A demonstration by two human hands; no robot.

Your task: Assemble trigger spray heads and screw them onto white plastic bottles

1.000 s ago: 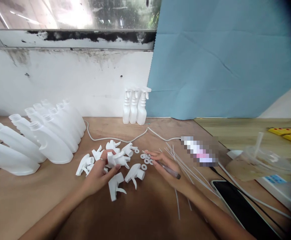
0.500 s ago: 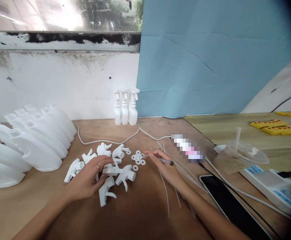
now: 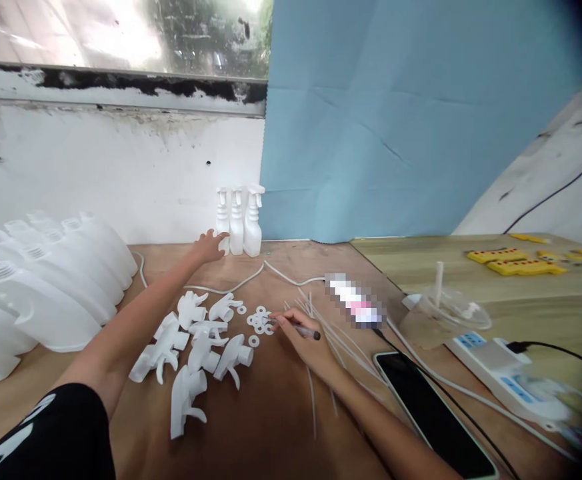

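- The right hand point(image 3: 301, 337) pinched a pen point(image 3: 307, 331) low, probably for fine control, beside the washers point(image 3: 259, 325).
- The left hand point(image 3: 211, 247), fingers bent, was at the leftmost spray bottle point(image 3: 223, 208) beyond the washers; whether it gripped, I couldn't tell.
- Trigger sprayer heads point(image 3: 183, 397) lay left of the washers, seemingly for easy reach.

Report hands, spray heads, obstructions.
Left hand at leftmost spray bottle, grip unclear. Right hand holding pen by washers. Spray heads loose on table. White cable behind them.
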